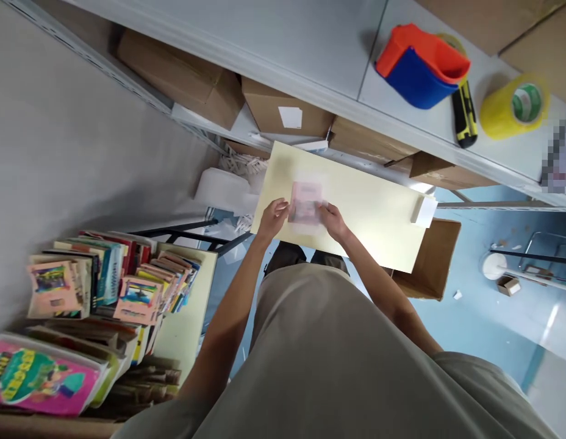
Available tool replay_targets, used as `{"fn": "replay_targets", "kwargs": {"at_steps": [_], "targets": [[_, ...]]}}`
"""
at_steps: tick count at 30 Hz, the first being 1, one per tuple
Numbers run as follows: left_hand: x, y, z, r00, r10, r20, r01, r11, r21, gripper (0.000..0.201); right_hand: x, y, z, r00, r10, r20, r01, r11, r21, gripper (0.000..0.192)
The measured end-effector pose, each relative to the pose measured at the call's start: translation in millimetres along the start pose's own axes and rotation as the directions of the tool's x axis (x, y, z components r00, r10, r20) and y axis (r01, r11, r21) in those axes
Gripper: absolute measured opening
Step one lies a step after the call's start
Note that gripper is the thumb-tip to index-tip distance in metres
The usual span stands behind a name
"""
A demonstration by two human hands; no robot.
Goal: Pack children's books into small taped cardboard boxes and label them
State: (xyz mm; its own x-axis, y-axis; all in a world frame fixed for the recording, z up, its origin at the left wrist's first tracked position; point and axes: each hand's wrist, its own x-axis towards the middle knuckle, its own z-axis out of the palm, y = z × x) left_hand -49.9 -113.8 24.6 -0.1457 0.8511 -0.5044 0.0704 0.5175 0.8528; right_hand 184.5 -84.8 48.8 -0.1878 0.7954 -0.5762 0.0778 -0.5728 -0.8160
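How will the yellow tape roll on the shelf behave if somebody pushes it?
The yellow tape roll appears to lie tilted, partly on its round side, on the grey shelf, so a push might make it roll. It looks thick and full, so probably rather heavy for its size. It seems stiff, not fragile.

Pale yellow board (379,213), small white box (422,211) at its right edge, blurred pink book (305,204)

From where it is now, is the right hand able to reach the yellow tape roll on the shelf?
Probably yes, with a stretch. The right hand grips the pink packet together with the left hand, so it must let go first. Nothing stands between it and the yellow tape roll.
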Motion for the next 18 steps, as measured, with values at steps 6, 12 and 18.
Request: {"fn": "replay_targets", "kwargs": {"at_steps": [6,12,18], "targets": [[71,-15,-31.6,0.996,-0.085,0.037,0.086,0.996,-0.023,0.053,69,3,47,0.987,0.093,-0.132,-0.098,0.995,-0.030,0.058],[148,-16,-39.5,0.998,-0.058,0.038,0.054,0.992,0.118,0.030,140,3,62,0.928,0.162,-0.335,-0.241,0.948,-0.209,0.043],[171,-11,-38.5,0.996,-0.090,0.028,0.081,0.968,0.237,0.036,170,9,64,0.911,0.183,-0.370,-0.298,0.912,-0.281,0.024]]}}
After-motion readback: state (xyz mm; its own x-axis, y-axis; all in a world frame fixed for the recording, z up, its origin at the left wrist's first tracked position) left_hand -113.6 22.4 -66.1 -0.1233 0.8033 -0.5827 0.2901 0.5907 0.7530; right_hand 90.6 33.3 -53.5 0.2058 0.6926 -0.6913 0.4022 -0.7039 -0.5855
